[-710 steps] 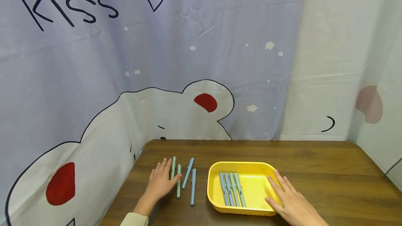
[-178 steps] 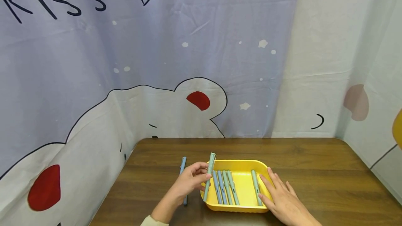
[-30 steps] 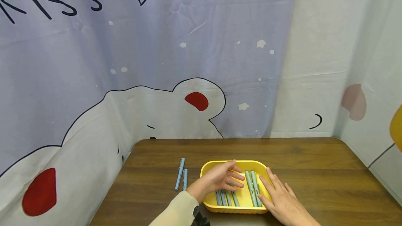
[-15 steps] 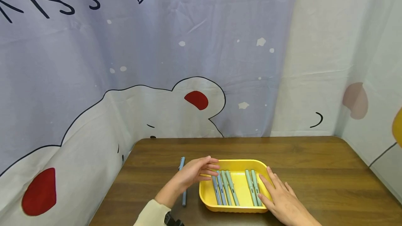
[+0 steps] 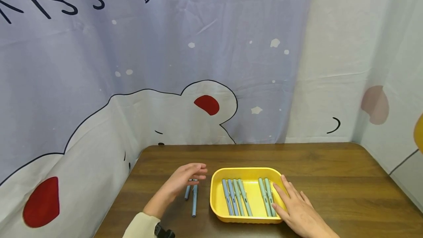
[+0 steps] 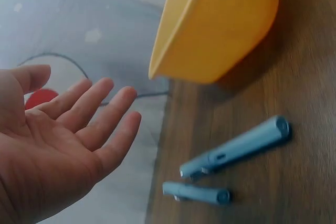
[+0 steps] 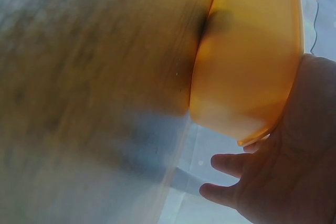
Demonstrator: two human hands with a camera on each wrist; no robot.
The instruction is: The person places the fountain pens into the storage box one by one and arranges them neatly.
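Note:
My left hand [image 5: 183, 181] hovers left of the yellow tray, fingers extended and palm facing right, holding nothing. Two blue pens lie on the table beneath it: the nearer pen [image 5: 194, 203] shows most of its length, while the farther pen [image 5: 187, 192] is partly covered by the hand. In the left wrist view both pens [image 6: 236, 148] lie apart from the fingers. My right hand [image 5: 302, 210] rests with spread fingers at the right rim of the tray [image 5: 246, 220]. Inside it, two blue pens [image 5: 227, 197] and two green pens [image 5: 244, 198] line the left; two more green pens [image 5: 265, 197] lie at the right.
The brown wooden table [image 5: 333, 179] extends right of and behind the tray. A printed curtain [image 5: 257, 65] hangs along its back and sides. Between the two groups of pens, the tray's yellow floor [image 5: 253, 194] shows.
Over the last second my left hand has moved left from above the tray to the blue pens. Earlier it held a green pen; two green pens once on the table now lie in the tray's right side.

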